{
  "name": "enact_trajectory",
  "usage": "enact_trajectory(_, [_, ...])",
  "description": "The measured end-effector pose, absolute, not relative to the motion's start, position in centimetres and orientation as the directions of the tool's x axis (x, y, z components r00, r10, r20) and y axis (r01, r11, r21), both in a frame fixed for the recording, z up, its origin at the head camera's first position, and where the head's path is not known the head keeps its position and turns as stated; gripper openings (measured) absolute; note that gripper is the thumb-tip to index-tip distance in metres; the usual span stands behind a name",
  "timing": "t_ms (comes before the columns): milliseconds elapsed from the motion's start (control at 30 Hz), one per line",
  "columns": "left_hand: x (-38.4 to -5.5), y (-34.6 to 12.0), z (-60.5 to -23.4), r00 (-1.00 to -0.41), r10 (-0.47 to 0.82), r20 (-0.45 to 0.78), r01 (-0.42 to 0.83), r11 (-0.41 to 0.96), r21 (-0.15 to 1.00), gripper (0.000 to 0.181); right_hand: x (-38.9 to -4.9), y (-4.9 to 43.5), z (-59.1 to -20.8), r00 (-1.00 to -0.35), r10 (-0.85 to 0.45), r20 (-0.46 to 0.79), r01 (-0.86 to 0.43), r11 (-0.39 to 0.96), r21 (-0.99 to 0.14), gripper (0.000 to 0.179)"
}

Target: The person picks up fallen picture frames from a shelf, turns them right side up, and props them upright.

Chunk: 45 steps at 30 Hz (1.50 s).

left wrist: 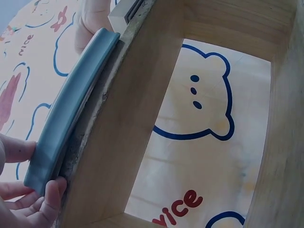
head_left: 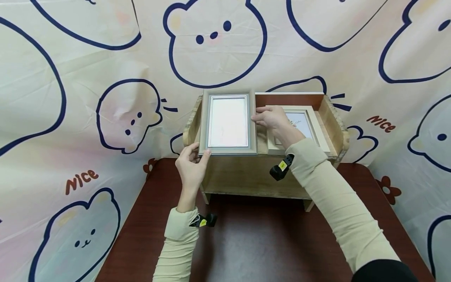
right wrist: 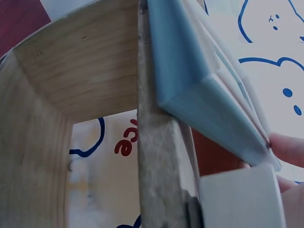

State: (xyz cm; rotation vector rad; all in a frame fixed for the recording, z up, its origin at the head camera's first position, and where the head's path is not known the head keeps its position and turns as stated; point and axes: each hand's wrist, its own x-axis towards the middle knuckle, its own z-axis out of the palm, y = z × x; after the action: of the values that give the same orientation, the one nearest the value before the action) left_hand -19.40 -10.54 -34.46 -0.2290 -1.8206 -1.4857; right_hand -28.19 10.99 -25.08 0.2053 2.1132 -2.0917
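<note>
A grey-blue picture frame (head_left: pixel 203 125) with a pale blank insert leans upright on the left part of a small wooden shelf (head_left: pixel 257 176). My left hand (head_left: pixel 192 166) pinches its lower left corner, thumb in front and fingers behind, as the left wrist view also shows at the frame's edge (left wrist: pixel 66 114). At the opposite side, my right hand (head_left: pixel 275 120) pinches the frame's right edge. A white picture frame (head_left: pixel 318 133) with a floral print leans beside it, partly hidden behind my right hand and sleeve. In the right wrist view the grey-blue frame (right wrist: pixel 185 61) tilts on the shelf's front edge.
The shelf has raised wooden end panels (head_left: pixel 336 123) and stands at the far side of a dark red-brown table (head_left: pixel 253 243). Its open lower compartment (left wrist: pixel 128 109) faces my wrists. Behind hangs a cream cloth (head_left: pixel 141 58) with blue bear outlines.
</note>
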Motion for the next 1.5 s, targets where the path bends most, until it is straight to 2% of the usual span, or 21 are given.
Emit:
enact_trajectory(133, [-19.8, -10.8, -34.9, -0.71, -0.295, 0.64, 0.557, 0.32, 0.766, 0.03, -28.1, 11.3, -24.8, -0.98, -0.054, -0.193, 0.194, -0.02, -0.981, 0.053])
enact_trajectory(267, [-19.8, -10.8, -34.6, -0.722, -0.258, 0.642, 0.53, 0.39, 0.753, 0.03, -28.0, 11.6, -24.6, -0.983, -0.075, -0.165, 0.168, -0.042, -0.985, 0.054])
enact_trajectory(533, [-19.6, -10.6, -33.9, -0.732, -0.203, 0.65, 0.477, 0.528, 0.702, 0.035, -27.9, 11.8, -24.5, -0.993, -0.053, -0.105, 0.109, -0.063, -0.992, 0.05])
enact_trajectory(1033, [-20.6, -10.6, -33.1, -0.707, -0.117, 0.698, 0.472, 0.656, 0.589, 0.039, -27.9, 12.0, -24.3, -0.996, -0.028, 0.089, -0.087, -0.046, -0.995, 0.045])
enact_trajectory(1333, [-21.2, -10.5, -32.7, -0.713, -0.046, 0.7, 0.452, 0.733, 0.508, 0.046, -27.7, 12.2, -24.1, -0.99, -0.02, 0.139, -0.139, -0.012, -0.99, 0.047])
enact_trajectory(1500, [-21.8, -10.9, -31.6, -0.667, 0.02, 0.745, 0.506, 0.745, 0.434, 0.053, -27.6, 12.1, -24.0, -0.987, -0.014, 0.158, -0.158, 0.001, -0.987, 0.047])
